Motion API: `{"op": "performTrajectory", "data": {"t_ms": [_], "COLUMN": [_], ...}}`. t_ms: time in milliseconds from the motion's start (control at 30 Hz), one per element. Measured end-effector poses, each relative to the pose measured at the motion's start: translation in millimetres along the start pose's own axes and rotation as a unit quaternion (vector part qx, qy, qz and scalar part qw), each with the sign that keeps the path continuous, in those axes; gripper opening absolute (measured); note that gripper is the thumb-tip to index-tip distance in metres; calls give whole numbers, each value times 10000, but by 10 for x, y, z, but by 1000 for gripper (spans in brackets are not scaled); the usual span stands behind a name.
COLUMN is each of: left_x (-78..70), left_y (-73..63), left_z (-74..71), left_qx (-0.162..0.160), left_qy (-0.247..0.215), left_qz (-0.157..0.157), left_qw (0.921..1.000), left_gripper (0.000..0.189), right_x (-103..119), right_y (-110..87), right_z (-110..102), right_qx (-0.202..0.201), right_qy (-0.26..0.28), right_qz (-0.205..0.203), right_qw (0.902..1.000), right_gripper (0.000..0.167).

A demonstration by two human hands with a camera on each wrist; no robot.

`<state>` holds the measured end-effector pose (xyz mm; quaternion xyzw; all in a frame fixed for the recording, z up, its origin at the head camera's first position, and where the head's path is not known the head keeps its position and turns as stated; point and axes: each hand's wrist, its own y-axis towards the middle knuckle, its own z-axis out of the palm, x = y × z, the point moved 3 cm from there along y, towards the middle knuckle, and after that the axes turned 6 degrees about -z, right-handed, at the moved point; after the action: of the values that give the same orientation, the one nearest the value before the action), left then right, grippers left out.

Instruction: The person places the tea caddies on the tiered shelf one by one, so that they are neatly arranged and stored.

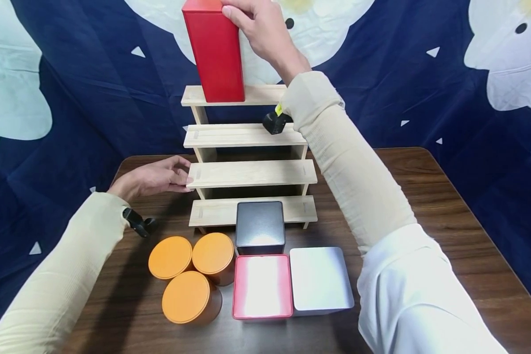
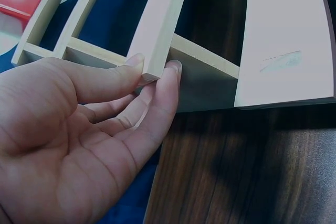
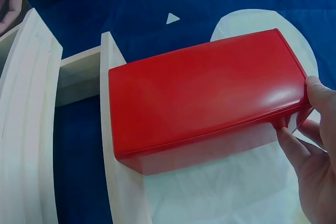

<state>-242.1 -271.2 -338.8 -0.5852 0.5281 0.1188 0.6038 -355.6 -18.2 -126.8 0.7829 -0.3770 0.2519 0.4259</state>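
Note:
A tall red box [image 1: 219,59] stands upright at the left part of the top step of a wooden tiered shelf [image 1: 252,174]. My right hand [image 1: 265,37] grips it near its upper end, thumb and fingers on different sides, as the right wrist view shows. The box's base meets the top board [image 3: 128,198]. Lower down, my left hand [image 1: 159,177] pinches the left end of the second board from the bottom. In the left wrist view its thumb and fingers [image 2: 163,95] lie on either side of that board end.
A black square tin [image 1: 260,226] stands before the lowest step. Closer are a pink-red square tin [image 1: 262,287], a silver tin [image 1: 320,278] and three orange round canisters [image 1: 187,297]. All stand on a dark wooden table [image 1: 407,206], with a blue patterned cloth [image 1: 115,98] behind.

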Motion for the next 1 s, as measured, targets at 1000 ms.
{"op": "performTrajectory", "data": {"t_ms": [1000], "left_x": [-31], "left_y": [9], "left_z": [17], "left_qx": [22], "left_qy": [166], "left_qz": [59], "left_qw": [9998], "left_gripper": [61], "right_x": [166], "right_y": [-345], "right_z": [-290], "right_qx": [-78], "right_qy": [77], "right_qz": [-588], "right_qw": [9982], "right_gripper": [61]}}
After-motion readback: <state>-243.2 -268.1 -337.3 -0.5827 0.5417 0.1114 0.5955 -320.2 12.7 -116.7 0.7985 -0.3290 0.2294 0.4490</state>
